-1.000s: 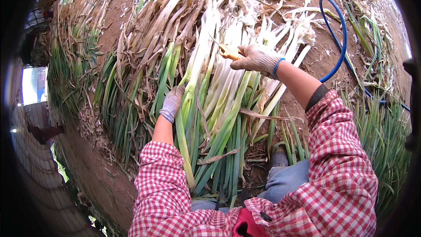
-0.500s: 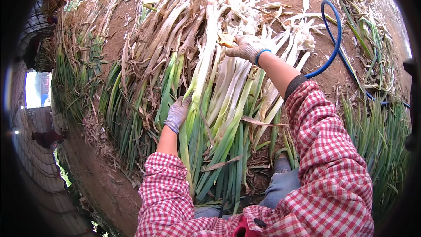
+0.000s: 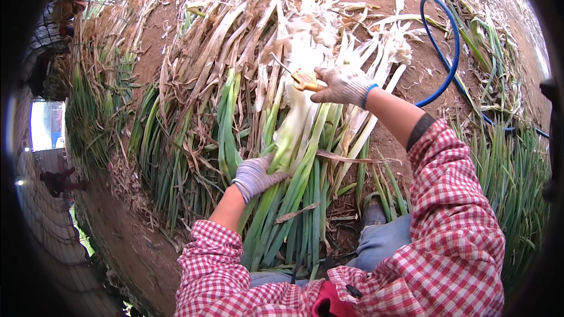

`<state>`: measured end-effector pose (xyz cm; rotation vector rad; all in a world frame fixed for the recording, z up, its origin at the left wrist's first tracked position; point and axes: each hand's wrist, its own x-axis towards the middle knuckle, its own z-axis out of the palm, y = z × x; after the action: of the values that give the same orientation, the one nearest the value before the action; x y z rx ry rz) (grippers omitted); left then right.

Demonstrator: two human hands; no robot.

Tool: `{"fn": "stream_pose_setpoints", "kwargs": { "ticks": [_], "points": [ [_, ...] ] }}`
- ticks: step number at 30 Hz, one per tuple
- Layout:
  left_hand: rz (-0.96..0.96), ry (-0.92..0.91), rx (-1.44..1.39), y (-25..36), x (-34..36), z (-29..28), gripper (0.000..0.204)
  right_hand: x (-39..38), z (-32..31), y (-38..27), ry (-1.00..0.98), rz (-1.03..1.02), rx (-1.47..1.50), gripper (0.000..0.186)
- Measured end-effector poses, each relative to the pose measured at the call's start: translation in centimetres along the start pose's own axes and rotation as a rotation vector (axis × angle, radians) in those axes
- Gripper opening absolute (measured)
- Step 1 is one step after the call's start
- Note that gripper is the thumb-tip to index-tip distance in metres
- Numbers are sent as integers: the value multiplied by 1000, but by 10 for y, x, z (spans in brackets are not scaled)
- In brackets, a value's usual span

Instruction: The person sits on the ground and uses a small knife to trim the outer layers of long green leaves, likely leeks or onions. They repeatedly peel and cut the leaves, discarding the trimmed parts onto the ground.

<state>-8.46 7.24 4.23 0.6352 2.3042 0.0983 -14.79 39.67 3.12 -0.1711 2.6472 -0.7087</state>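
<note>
As I look down from the head view, my left hand (image 3: 257,178), in a pale knitted glove, is wrapped around a long onion stalk (image 3: 288,138), the fingers and thumb bent about its green part. That stalk lies at the middle of the scene, slanting from my grip toward the far side, and its pale upper part is blurred. My right hand (image 3: 345,85), gloved as well, is farther off and to the right, with the fingers curled around a yellow tool (image 3: 306,80). Its thin metal nozzle (image 3: 281,63) points to the far left, above the white stalks; I cannot tell whether it touches any of them.

Just right of the held stalk lie more pale stalks (image 3: 365,129), their white ends far and their green leaves (image 3: 302,223) near my knees. To the left is a heap of stalks with dry brown husks (image 3: 214,35), and another row (image 3: 97,97) lies beyond it at the far left. A blue hose (image 3: 457,53) loops over the brown soil (image 3: 420,79) behind my right forearm, and upright green leaves (image 3: 505,185) crowd the right side.
</note>
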Motion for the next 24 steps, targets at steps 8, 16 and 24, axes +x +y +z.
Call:
{"fn": "stream_pose_setpoints", "kwargs": {
  "ticks": [8,16,24],
  "points": [
    [20,-262,-3,37,4,0,81,-49,-13,-5,-78,282,284,59],
    [-256,731,-275,-47,70,29,29,-42,10,-58,-463,-99,72,61],
    [-360,243,-412,-73,119,22,96,1,10,-13,-262,132,243,59]
  ]
}}
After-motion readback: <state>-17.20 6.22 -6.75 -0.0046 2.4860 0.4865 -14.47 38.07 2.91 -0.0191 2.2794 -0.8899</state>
